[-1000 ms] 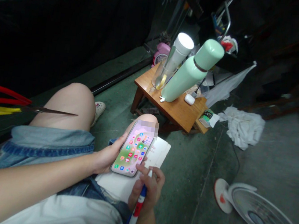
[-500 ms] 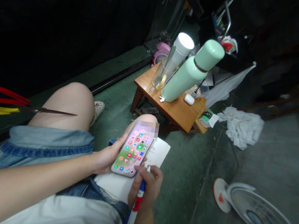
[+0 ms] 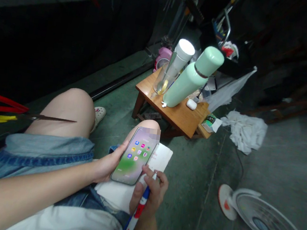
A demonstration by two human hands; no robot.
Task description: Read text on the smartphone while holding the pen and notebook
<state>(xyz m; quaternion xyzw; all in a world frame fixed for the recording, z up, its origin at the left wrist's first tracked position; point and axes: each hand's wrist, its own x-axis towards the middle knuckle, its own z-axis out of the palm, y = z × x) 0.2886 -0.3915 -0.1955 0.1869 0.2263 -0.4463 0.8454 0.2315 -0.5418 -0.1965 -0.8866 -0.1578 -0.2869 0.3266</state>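
A smartphone [image 3: 132, 161] lies tilted in my left hand [image 3: 109, 166], whose fingers wrap its left side. Its lit screen shows a few app icons over a green and pink background. My right hand [image 3: 152, 191] is at the phone's lower right edge, one fingertip at the screen. Between its fingers is a blue, red and white pen [image 3: 139, 208], pointing up with its rear end low in the view. Under the phone, white paper [image 3: 163, 156] with faint red writing rests on my lap.
Scissors or snips [image 3: 30, 116] with red and yellow handles jut in at left. A wooden stool [image 3: 175, 120] ahead bears a green flask [image 3: 193, 78], a white-lidded cup [image 3: 180, 56] and an earbud case [image 3: 191, 104]. A fan [image 3: 266, 222] and white cloth [image 3: 247, 130] are on the floor at right.
The phone's screen has switched from a full page of icons to one with fewer icons. My right fingertip has moved slightly up along the screen's edge. The view has shifted a little.
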